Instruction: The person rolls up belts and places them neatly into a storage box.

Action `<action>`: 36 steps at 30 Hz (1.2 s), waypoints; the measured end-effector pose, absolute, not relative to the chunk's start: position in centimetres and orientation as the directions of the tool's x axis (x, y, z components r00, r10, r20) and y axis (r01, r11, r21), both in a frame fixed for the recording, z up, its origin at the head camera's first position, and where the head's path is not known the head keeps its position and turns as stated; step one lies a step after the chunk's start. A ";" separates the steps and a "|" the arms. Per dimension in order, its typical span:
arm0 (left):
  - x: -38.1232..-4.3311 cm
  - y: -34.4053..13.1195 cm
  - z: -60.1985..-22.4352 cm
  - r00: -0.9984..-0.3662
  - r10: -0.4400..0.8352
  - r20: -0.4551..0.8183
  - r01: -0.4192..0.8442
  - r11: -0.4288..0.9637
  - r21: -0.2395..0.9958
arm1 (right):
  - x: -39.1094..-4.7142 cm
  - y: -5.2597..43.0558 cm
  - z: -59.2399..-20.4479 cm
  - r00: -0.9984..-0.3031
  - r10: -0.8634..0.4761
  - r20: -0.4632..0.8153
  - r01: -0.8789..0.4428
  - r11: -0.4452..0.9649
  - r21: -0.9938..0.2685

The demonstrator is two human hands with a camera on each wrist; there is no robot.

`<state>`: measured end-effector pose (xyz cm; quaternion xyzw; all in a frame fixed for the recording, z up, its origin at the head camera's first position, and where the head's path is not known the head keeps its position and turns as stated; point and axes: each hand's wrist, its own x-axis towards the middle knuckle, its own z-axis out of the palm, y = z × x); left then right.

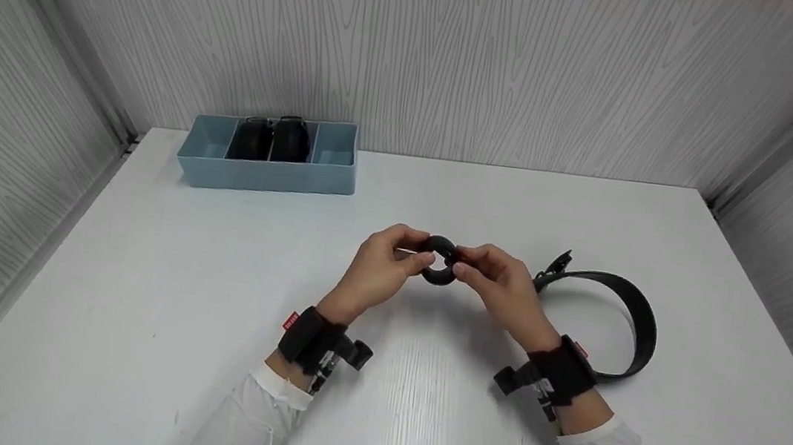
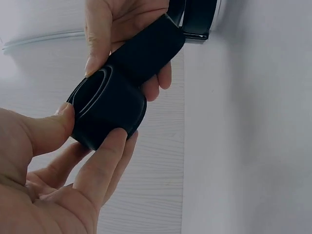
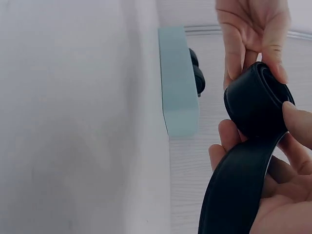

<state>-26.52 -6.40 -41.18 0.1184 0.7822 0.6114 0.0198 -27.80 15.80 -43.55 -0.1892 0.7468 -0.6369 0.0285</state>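
A black belt [image 1: 643,321] is partly wound into a small coil, held up above the white table between both hands. My left hand [image 1: 380,269] pinches the coil from its left side, thumb on the near edge and fingers round the outside, as the left wrist view shows. On the other side my right hand [image 1: 501,287] grips the coil where the loose strap leaves it. From there the strap runs past the right hand and curves in a wide loop on the right. A buckle [image 1: 557,263] shows at the loop's far left, beside the right hand.
At the back left of the table [image 1: 173,286] stands a blue divided tray [image 1: 267,176]. Two rolled black belts [image 1: 292,140] sit in its middle compartments. Grey wood-grain panels [image 1: 416,53] close off the back and both sides.
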 end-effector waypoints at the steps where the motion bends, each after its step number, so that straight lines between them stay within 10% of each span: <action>1: -26.5 -6.5 -41.1 -0.969 0.224 0.101 0.156 0.243 0.957 | -27.8 15.9 -43.4 -0.922 -0.328 0.204 -0.264 0.149 -0.953; 11: -26.4 -7.1 -40.9 -0.928 0.370 0.048 0.206 0.400 0.893 | -27.7 16.7 -42.5 -0.836 -0.500 0.227 -0.423 0.323 -0.846; 36: -26.2 -6.5 -41.3 -0.950 0.297 0.099 0.193 0.305 0.932 | -27.5 15.8 -43.2 -0.915 -0.309 0.259 -0.327 0.193 -0.925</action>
